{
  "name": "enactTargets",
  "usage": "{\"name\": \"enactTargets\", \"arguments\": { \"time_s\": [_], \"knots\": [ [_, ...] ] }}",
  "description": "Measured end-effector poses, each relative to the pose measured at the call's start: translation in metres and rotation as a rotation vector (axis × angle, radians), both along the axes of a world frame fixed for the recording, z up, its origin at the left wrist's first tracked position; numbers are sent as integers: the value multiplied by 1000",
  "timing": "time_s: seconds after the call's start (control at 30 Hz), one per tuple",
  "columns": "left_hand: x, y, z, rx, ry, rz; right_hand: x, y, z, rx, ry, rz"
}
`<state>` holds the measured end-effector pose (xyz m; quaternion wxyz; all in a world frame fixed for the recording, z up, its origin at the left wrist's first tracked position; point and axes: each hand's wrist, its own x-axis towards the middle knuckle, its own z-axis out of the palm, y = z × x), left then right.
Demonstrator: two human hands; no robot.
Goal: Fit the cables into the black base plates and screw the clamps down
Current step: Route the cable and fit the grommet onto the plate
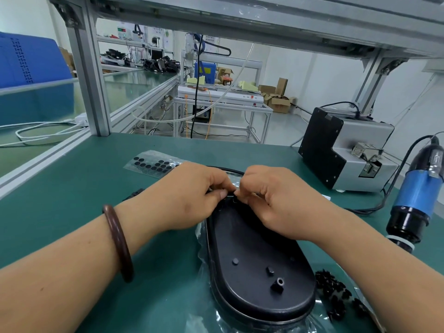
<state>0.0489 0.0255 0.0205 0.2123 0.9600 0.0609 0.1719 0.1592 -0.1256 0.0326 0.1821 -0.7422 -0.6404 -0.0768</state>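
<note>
Cable (228, 169) looks thin and floppy: left hand (192, 195), right hand (276, 200) pinch it together, base plate (252, 248) 12 o'clock end; grip close to slot.

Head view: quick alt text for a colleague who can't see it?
The left hand and right hand pinch a black cable at the far end of an oval black base plate on a green mat. A blue electric screwdriver is at right.
</note>
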Motion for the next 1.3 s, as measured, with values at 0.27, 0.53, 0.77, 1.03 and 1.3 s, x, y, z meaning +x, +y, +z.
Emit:
{"name": "enactTargets", "arguments": {
  "time_s": [0.27, 0.53, 0.77, 1.03, 1.3],
  "knots": [
    [1, -8, -4, -197, -65, -62, 2, -9, 0, 5, 46, 22],
    [7, -5, -9, -146, -100, 54, 3, -11, -3, 47, 103, 17],
    [9, -7, -10, -230, -71, 145, 14, -15, 5, 212, 530, -131],
    [9, -7, -9, -225, -55, 148, 3, -12, 1, 102, 209, -41],
    [9, -7, -8, -312, -40, 124, 2, -9, -7, 184, 180, -116]
  ]
}}
